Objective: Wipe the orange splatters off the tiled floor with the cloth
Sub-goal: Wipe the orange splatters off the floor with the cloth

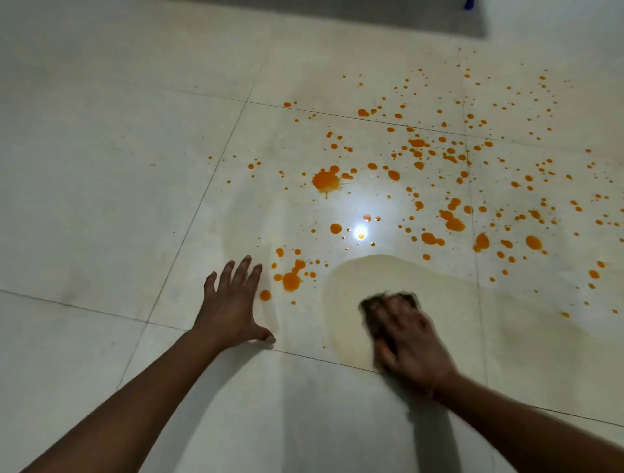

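Orange splatters [326, 181] dot the pale tiled floor [101, 168], thickest from the centre out to the right edge. A smaller cluster of orange splatters [291, 279] lies just right of my left hand. My right hand [410, 341] lies on top of a dark brown cloth [371, 312] and presses it to the floor; it is blurred, and only the cloth's far and left edges show. Around the cloth spreads a wet, yellowish smeared patch [378, 273]. My left hand [233, 300] rests flat on the tile, fingers spread, left of the cloth.
A bright light reflection [360, 232] glares on the wet tile beyond the cloth. A grey band [337, 13] runs along the far edge of the floor, with a small blue object [469, 4] at the top right. Grout lines cross the floor.
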Demonstrator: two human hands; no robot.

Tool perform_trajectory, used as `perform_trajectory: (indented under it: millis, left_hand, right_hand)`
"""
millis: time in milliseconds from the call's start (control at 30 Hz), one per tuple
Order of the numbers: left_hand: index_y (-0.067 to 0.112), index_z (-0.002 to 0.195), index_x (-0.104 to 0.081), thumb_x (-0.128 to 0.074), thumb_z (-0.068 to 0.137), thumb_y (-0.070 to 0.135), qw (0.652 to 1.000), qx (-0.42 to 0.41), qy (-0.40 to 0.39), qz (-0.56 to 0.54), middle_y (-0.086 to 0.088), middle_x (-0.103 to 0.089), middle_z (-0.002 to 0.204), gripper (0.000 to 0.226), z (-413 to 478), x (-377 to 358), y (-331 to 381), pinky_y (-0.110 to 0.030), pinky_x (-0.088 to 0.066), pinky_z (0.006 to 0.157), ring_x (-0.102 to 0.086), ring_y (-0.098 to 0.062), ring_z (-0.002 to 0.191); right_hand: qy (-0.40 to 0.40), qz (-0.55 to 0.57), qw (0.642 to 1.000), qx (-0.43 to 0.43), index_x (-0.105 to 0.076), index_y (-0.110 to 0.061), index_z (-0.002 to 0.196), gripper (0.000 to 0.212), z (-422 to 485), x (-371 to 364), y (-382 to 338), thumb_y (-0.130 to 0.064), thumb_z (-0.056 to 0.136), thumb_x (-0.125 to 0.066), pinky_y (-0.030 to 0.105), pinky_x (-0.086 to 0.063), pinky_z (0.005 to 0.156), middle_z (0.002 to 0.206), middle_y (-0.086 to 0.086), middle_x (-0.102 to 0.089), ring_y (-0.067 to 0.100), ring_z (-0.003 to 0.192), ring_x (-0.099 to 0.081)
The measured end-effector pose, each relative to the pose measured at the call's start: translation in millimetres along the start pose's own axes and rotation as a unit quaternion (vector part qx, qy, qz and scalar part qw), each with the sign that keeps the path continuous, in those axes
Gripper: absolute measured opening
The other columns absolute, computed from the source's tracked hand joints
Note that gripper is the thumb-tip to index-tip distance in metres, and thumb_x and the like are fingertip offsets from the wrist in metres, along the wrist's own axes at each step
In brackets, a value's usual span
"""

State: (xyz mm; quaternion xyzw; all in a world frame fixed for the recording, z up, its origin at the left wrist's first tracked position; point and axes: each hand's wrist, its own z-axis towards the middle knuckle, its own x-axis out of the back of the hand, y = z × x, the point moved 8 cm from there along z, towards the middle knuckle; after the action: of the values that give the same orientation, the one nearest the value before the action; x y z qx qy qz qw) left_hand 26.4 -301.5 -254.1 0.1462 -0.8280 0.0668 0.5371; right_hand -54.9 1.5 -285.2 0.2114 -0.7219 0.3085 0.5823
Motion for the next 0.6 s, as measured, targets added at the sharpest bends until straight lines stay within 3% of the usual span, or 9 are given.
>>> perform_trajectory:
  millis: [67, 100, 167, 233, 333, 367, 433, 500, 600]
  left_hand:
    - [0.022, 0.154, 0.004, -0.073, 0.051, 0.078, 0.999, 0.030, -0.011, -0.022, -0.003, 0.015, 0.162, 0.140, -4, -1, -19, -0.051, -0.002, 0.118, 0.009, -0.029, 0.149]
    - [0.023, 0.154, 0.006, -0.074, 0.051, 0.078, 0.999, 0.041, -0.013, -0.027, -0.003, 0.016, 0.162, 0.142, -5, -3, -28, -0.051, -0.003, 0.118, 0.009, -0.029, 0.149]
    - [0.023, 0.154, 0.008, -0.076, 0.049, 0.076, 0.998, 0.050, -0.023, -0.032, -0.003, 0.018, 0.162, 0.144, -8, -5, -39, -0.052, -0.005, 0.119, 0.009, -0.029, 0.149]
    - [0.022, 0.154, 0.010, -0.077, 0.048, 0.076, 0.997, 0.051, -0.042, -0.032, -0.003, 0.020, 0.161, 0.147, -10, -10, -46, -0.052, -0.006, 0.118, 0.010, -0.030, 0.149]
    - [0.023, 0.153, 0.013, -0.078, 0.048, 0.074, 0.996, 0.046, -0.073, -0.034, -0.003, 0.022, 0.161, 0.148, -12, -20, -48, -0.054, -0.006, 0.118, 0.013, -0.031, 0.148]
    - [0.024, 0.153, 0.014, -0.078, 0.049, 0.073, 0.995, 0.046, -0.075, -0.038, -0.003, 0.022, 0.160, 0.148, -12, -23, -49, -0.055, -0.006, 0.118, 0.013, -0.031, 0.148]
    - [0.024, 0.153, 0.013, -0.079, 0.049, 0.072, 0.994, 0.046, -0.086, -0.050, -0.002, 0.023, 0.160, 0.147, -12, -27, -51, -0.055, -0.007, 0.119, 0.014, -0.031, 0.148]
    - [0.026, 0.153, 0.013, -0.079, 0.049, 0.072, 0.993, 0.054, -0.084, -0.059, 0.000, 0.023, 0.160, 0.147, -10, -30, -57, -0.055, -0.007, 0.119, 0.014, -0.030, 0.148]
    - [0.027, 0.152, 0.016, -0.079, 0.046, 0.074, 0.990, 0.086, -0.099, -0.059, 0.001, 0.027, 0.159, 0.150, -11, -32, -83, -0.057, -0.009, 0.118, 0.016, -0.031, 0.148]
  right_hand:
    - [0.020, 0.018, 0.991, -0.129, -0.024, -0.024, 0.153, 0.073, 52, 6, 20, -0.051, 0.085, -0.028, 0.043, -0.017, 0.115, 0.161, 0.006, -0.020, 0.026, 0.146, -0.020]
    - [0.020, 0.024, 0.988, -0.152, -0.024, -0.023, 0.153, 0.075, 78, 5, 3, -0.051, 0.084, -0.025, 0.045, -0.016, 0.115, 0.160, 0.009, -0.023, 0.027, 0.146, -0.019]
    - [0.027, 0.029, 0.994, -0.098, -0.030, -0.021, 0.151, 0.072, 101, -5, -62, -0.047, 0.084, -0.031, 0.045, -0.015, 0.115, 0.157, 0.009, -0.029, 0.026, 0.145, -0.022]
    - [0.008, 0.030, 0.999, 0.022, -0.033, -0.023, 0.150, 0.067, 68, -19, -118, -0.043, 0.086, -0.042, 0.043, -0.016, 0.115, 0.156, 0.006, -0.032, 0.024, 0.145, -0.025]
    - [-0.027, 0.027, 0.993, 0.111, -0.028, -0.027, 0.151, 0.072, 10, -11, -98, -0.044, 0.085, -0.049, 0.040, -0.018, 0.115, 0.157, 0.002, -0.030, 0.021, 0.145, -0.026]
    - [-0.013, 0.017, 0.994, 0.103, -0.027, -0.028, 0.151, 0.072, 16, -8, -78, -0.044, 0.085, -0.049, 0.041, -0.019, 0.115, 0.157, 0.002, -0.030, 0.022, 0.144, -0.027]
    - [0.012, 0.019, 1.000, -0.005, -0.027, -0.027, 0.152, 0.069, 59, -1, -50, -0.045, 0.087, -0.040, 0.042, -0.018, 0.115, 0.158, 0.004, -0.027, 0.023, 0.145, -0.024]
    - [0.025, 0.035, 0.995, -0.088, -0.032, -0.023, 0.150, 0.069, 102, -1, -73, -0.046, 0.085, -0.034, 0.043, -0.016, 0.114, 0.157, 0.007, -0.029, 0.024, 0.145, -0.022]
    - [0.011, 0.025, 0.998, 0.047, -0.034, -0.023, 0.150, 0.067, 86, -20, -150, -0.043, 0.086, -0.042, 0.044, -0.020, 0.115, 0.157, 0.005, -0.031, 0.023, 0.145, -0.024]
